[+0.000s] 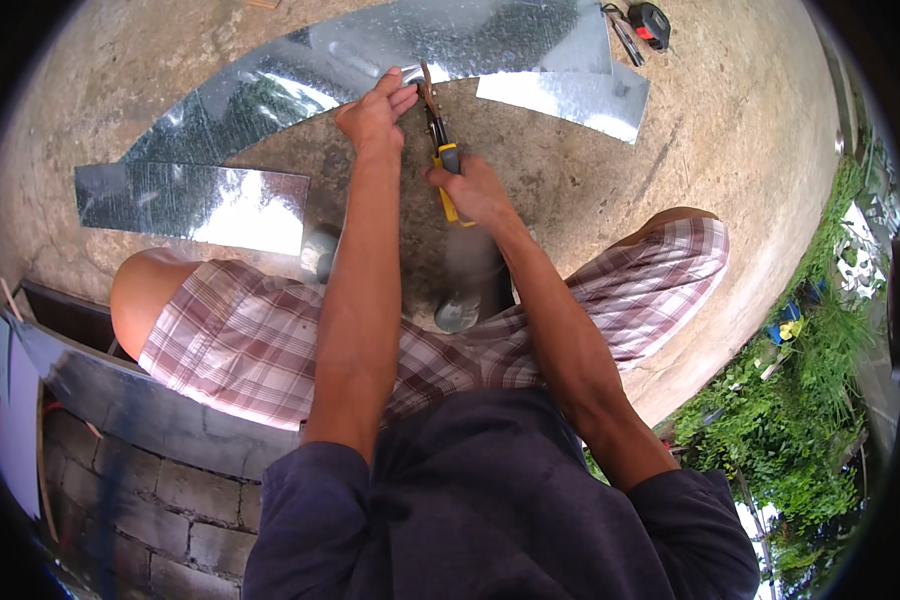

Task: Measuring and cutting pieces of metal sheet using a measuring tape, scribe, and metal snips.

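My right hand [475,188] is wrapped around the yellow and grey handles of a pair of tin snips [438,135]. The blades point away from me and meet the inner edge of a large, shiny sheet of metal [240,95] on the ground. Just left of the blades, my left hand [378,112] grips the sheet's edge, where a small bit of metal looks bent up. Its fingertips lie close to the blades. The exact grip is partly hidden by the hand itself.
One flat metal piece [190,205] lies at the left by my knee, another [580,100] at the right. A black tape measure [650,25] and a dark pen-like tool [625,38] sit at the far right. Concrete-block wall [200,500] stands lower left; plants [770,430] grow at right.
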### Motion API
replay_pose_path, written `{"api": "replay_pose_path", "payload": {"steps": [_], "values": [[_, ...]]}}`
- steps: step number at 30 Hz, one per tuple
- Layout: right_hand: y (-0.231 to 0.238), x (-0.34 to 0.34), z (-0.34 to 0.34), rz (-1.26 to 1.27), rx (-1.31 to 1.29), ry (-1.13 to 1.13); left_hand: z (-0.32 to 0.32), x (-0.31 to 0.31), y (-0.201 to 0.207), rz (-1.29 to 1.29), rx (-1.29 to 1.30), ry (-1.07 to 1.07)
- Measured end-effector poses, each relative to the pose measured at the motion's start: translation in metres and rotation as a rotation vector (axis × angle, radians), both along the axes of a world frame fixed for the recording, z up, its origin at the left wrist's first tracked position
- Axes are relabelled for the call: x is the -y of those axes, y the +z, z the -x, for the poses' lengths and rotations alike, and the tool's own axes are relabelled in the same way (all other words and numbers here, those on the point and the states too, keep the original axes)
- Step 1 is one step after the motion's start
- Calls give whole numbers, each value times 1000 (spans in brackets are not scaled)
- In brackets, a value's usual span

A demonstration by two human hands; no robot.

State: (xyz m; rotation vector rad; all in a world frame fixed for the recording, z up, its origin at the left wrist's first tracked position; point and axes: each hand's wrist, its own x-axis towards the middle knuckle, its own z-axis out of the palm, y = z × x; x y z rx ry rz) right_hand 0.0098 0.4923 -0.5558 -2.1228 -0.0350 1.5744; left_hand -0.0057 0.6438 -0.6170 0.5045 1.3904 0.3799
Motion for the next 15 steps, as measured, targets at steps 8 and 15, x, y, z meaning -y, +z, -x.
{"api": "replay_pose_path", "payload": {"steps": [8, 15], "values": [[-9, -1, 12, -2, 71, -47, 2, 1, 1, -50, 40, 33], [-13, -1, 15, -72, 202, -84, 0, 0, 3, -47, 38, 10]]}}
